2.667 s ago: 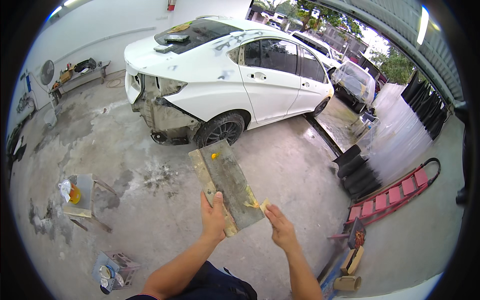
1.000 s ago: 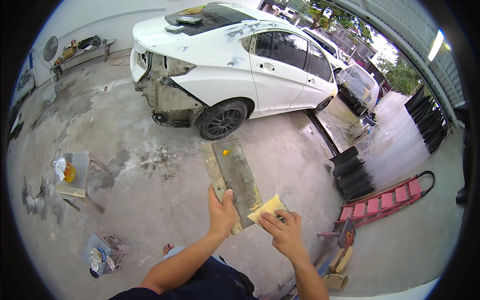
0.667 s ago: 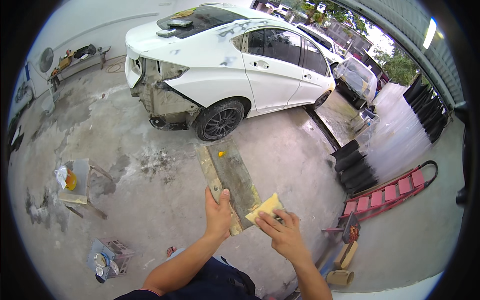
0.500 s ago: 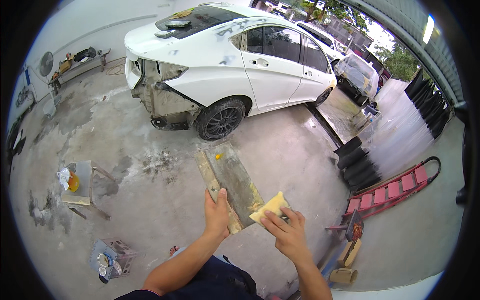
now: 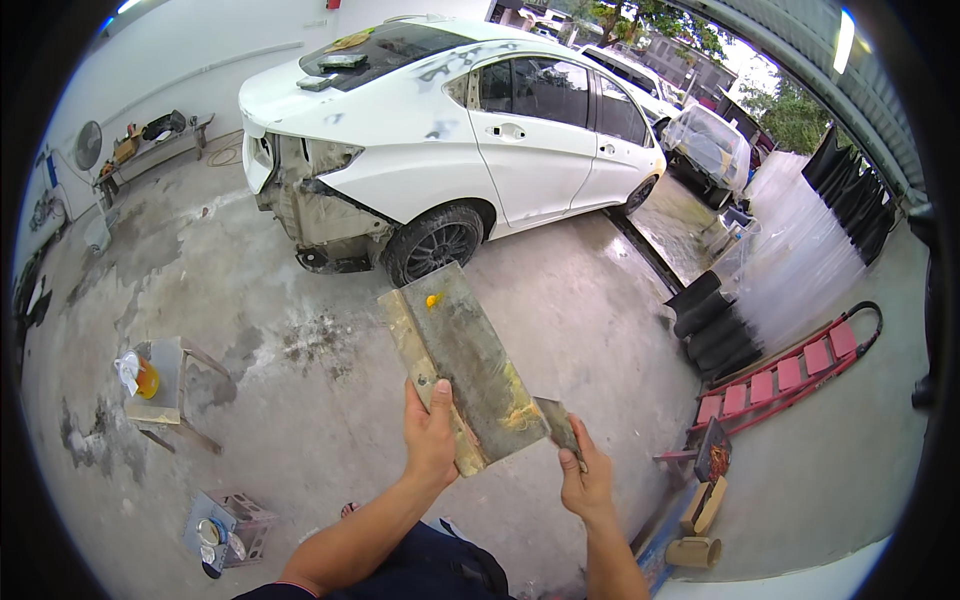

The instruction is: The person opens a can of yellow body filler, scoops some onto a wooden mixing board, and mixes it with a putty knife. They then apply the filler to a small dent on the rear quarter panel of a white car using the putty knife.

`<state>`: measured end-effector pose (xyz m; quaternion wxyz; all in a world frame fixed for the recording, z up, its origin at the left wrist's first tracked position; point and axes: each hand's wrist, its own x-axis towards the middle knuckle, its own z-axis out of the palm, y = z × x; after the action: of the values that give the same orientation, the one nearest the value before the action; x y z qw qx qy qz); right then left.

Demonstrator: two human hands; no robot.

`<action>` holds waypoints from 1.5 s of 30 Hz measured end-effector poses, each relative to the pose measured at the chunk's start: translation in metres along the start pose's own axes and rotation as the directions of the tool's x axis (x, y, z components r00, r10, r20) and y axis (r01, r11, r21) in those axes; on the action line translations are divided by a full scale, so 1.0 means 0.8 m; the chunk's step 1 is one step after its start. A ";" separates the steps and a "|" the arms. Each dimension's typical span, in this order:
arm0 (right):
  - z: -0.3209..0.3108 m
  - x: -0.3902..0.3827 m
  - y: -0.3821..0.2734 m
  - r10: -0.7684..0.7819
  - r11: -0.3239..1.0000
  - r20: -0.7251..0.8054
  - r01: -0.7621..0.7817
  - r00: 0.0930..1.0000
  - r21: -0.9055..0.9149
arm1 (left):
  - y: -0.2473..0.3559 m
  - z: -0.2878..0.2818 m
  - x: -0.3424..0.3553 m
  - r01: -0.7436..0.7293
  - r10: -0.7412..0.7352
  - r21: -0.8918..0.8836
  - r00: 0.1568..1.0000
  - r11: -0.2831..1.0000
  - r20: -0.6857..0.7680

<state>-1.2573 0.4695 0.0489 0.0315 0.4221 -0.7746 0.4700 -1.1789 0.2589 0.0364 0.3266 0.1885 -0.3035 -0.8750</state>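
My left hand (image 5: pixel 431 438) grips a flat grey board (image 5: pixel 464 355) along its pale edge strip, thumb on top. The board carries a small orange-yellow dab (image 5: pixel 433 300) near its far end and a pale yellow smear (image 5: pixel 521 416) near its lower right corner. My right hand (image 5: pixel 589 470) pinches a small flat grey spreader (image 5: pixel 555 425) right at that corner; whether it touches the board is unclear. Beyond the board stands a white sedan (image 5: pixel 385 165) with its rear bumper off and grey patches on its body.
At left, a stool (image 5: pixel 180 375) holds a yellow tub (image 5: pixel 144 378). A crate (image 5: pixel 245 540) with tins sits lower left. A red stepladder (image 5: pixel 785 370) lies along the right, near rolled black-and-clear curtain (image 5: pixel 715 330). A bench (image 5: pixel 155 150) lines the back wall.
The spreader in my right hand has turned over from a cream-coated face to a grey one, and the yellow smear on the board's corner looks larger. The board has shifted slightly up and left.
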 end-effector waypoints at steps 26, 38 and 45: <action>0.063 0.016 0.015 -0.131 0.978 0.065 0.119 0.989 0.171 | 0.011 -0.041 0.021 -0.072 0.069 0.081 0.997 0.994 0.032; 0.036 -0.015 0.026 0.065 0.983 -0.017 -0.067 0.998 -0.173 | -0.005 -0.039 0.021 0.063 -0.062 -0.056 0.998 0.996 0.021; 0.010 0.004 0.026 0.364 0.853 -0.123 -0.277 0.923 0.443 | -0.001 -0.053 0.024 0.221 -0.200 -0.120 0.966 0.968 0.162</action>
<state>-1.2708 0.4656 0.0312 -0.0600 0.2334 -0.7084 0.6634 -1.1704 0.2289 0.0015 0.2203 0.1314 -0.2445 -0.9351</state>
